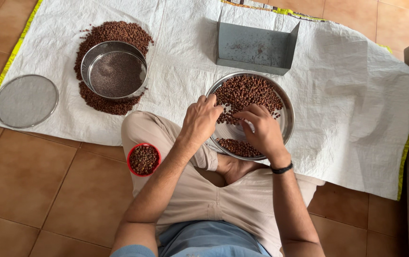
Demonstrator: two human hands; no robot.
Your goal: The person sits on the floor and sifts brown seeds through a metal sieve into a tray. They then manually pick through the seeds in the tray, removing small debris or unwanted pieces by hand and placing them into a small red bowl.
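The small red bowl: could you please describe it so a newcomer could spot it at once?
Start at the white woven sheet on the tiled floor. Just off its near edge, the red bowl sits beside the person's bent knee. It holds brown chickpeas; unlike the steel plate and sieve, it is red and small.

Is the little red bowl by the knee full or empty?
Full. The red bowl is filled nearly to its rim with small brown round seeds, and none of its inside bottom shows. It sits upright on the tile floor.
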